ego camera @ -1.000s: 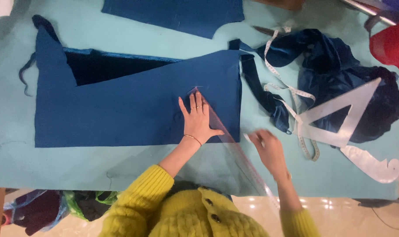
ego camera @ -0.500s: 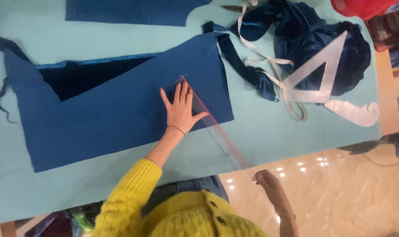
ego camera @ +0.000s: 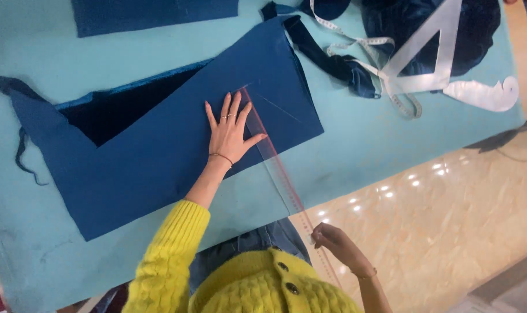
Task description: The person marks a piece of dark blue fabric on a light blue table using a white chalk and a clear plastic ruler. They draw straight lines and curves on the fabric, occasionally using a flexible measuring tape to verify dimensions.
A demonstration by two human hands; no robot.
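Fingers (ego camera: 227,110) spread flat and holding nothing, the left hand (ego camera: 230,132) presses down on a large piece of dark blue fabric (ego camera: 159,156) laid out on a turquoise-covered table (ego camera: 356,156). The thumb reaches out to touch the edge of a long clear ruler (ego camera: 275,159) with a red line along it, which runs at a slant from the fabric, across the table's near edge and down toward the person's body. Thin rings show on two of the fingers, and a fine bracelet (ego camera: 220,156) circles the wrist above a yellow knitted sleeve (ego camera: 168,255).

The right hand (ego camera: 332,240) is off the table, low in the view above a glossy beige floor (ego camera: 449,220), its fingers curled loosely at the ruler's lower end; whether they actually grip it cannot be told.

The blue fabric lies spread across the middle of the table, with a darker, velvety layer (ego camera: 110,113) showing in a notch at its upper left. A second blue piece (ego camera: 153,13) lies apart at the top edge. To the right, well clear of the hands, a white tape measure (ego camera: 356,46) loops over a heap of dark blue cloth (ego camera: 414,23), beside a clear triangle (ego camera: 431,58) and a white curved template (ego camera: 483,95).
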